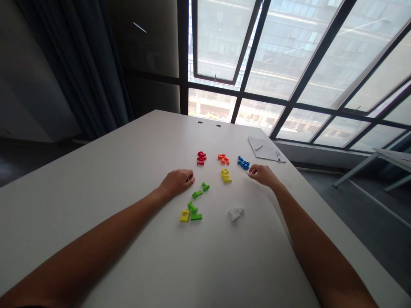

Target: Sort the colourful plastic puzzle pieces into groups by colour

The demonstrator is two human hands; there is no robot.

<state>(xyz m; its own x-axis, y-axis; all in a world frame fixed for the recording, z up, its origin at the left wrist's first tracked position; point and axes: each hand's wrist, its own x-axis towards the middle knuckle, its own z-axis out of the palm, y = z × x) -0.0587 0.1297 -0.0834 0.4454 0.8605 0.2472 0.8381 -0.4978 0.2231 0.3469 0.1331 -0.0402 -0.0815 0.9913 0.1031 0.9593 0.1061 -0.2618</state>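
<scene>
Your left hand (176,182) rests on the white counter (96,184), its fingers (191,178) loosely curled and holding nothing, just beside the green pieces (197,194). Your right hand (263,175) is also empty, its fingers (252,171) half curled with the thumb and forefinger slightly apart. It sits near the blue cluster (243,162) without touching it.

The small pieces lie in loose colour groups on the counter. The red cluster (201,158), the orange cluster (223,159) and the blue one run in a row across the far side. The yellow cluster (225,175) sits between your hands, and the white cluster (236,213) lies nearer you. A yellow square frame (184,216) lies among the green pieces.

They look like stiff, light plastic, though the view is too small to be sure. Expect them to slide easily on that smooth top if you brush them. Pinch each one with your fingertips on opposite edges; the frame's outer sides should give you the cleanest hold. Separate the stacked or tangled ones before lifting.

Beyond them, at the far right of the counter, lie a sheet of paper (263,148) and a pen (281,157).
</scene>
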